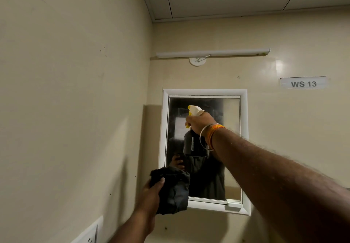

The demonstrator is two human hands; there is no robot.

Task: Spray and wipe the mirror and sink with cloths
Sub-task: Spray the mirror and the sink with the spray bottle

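Gripping spray bottle [195,144] in right hand [200,123] before mirror [231,148] | left hand [149,195] clutches dark cloth [176,193]

Single view, from the camera on my head. It faces forward and tilts upward toward a wall corner, taking in ceiling panels at 12 o'clock. The mirror [204,148] sits just below frame centre, near, within my arm's reach. My right hand [200,124] enters from 4 o'clock, my left hand [149,195] from 6 o'clock. Side wall fills 9 o'clock; a label [303,83] reading "WS 13" lies toward 2 o'clock. Wide-angle lens bends the wall edges. No second view to compare.
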